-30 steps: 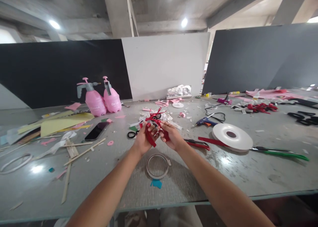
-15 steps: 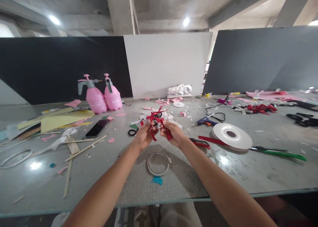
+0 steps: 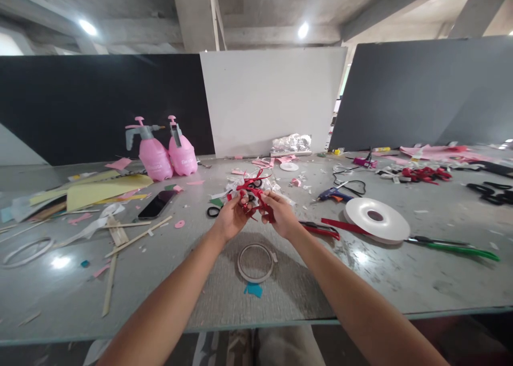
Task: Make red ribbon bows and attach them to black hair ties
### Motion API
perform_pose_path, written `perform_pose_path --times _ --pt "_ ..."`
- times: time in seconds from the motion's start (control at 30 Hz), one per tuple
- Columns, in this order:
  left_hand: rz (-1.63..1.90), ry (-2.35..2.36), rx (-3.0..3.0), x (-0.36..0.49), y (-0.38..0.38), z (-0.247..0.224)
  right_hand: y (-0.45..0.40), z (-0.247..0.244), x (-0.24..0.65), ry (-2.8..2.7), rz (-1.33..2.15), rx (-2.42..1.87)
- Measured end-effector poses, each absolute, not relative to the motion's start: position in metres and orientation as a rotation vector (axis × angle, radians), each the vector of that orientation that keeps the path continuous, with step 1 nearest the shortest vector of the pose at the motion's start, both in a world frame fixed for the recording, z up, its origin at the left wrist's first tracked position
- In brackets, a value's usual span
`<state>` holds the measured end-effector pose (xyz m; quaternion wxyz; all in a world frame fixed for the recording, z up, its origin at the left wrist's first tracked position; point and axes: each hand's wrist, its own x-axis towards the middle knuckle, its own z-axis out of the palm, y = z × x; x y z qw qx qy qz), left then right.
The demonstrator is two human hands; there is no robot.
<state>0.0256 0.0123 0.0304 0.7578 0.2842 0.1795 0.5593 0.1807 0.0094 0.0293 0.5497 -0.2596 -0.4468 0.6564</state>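
A red ribbon bow (image 3: 251, 182) with thin loose ends is held up between my two hands over the middle of the table. My left hand (image 3: 233, 216) pinches its left side, and my right hand (image 3: 279, 212) grips its right side, with red ribbon showing between the fingers. Behind the bow lies a pile of white scraps (image 3: 274, 187) and black hair ties; one black hair tie (image 3: 213, 211) sits just left of my left hand. Below the hands a roll of tape (image 3: 255, 263) lies flat near a blue scrap (image 3: 254, 289).
To the right are a large white ribbon spool (image 3: 377, 220), a red-handled cutter (image 3: 320, 229), green-handled scissors (image 3: 457, 247) and a blue glue gun (image 3: 335, 194). At left stand pink spray bottles (image 3: 155, 160), with a phone (image 3: 157, 204) and wooden sticks (image 3: 138, 238) in front.
My right hand has shifted slightly, and its fingers have turned on the ribbon. The ribbon end hanging below the bow now sits higher. The camera view has moved a little.
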Motion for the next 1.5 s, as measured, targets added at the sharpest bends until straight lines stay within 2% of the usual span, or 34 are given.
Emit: perform_pose_path --times 0.27,0.53,0.63,0.7,0.83,0.9,1.1,1.33,1.5 --pt "1.412 0.634 0.954 0.038 0.019 0.021 0.016 0.023 0.167 -1.146 1.157 -0.783" --pt "1.496 0.632 0.864 0.035 0.021 0.019 0.011 0.019 0.166 -1.047 1.504 -0.637" --pt "1.49 0.612 0.838 0.033 0.024 0.019 0.012 0.019 0.169 -1.118 1.529 -0.588" --pt "1.508 0.672 0.912 0.032 0.025 0.018 0.013 0.02 0.17 -1.248 1.397 -0.619" --pt "1.54 0.885 1.3 0.035 0.022 0.016 0.014 0.021 0.171 -1.438 0.86 -0.746" --pt "1.545 0.943 1.496 0.037 0.017 0.017 0.014 0.021 0.172 -1.479 0.782 -0.767" --pt "1.462 1.044 1.853 0.036 0.005 0.022 0.02 0.02 0.169 -1.256 1.181 -0.804" --pt "1.496 1.03 1.906 0.034 0.015 0.01 0.019 0.019 0.16 -0.895 1.296 -0.774" --pt "1.465 1.211 2.235 0.028 0.014 0.008 0.016 0.018 0.164 -0.771 1.581 -0.761"
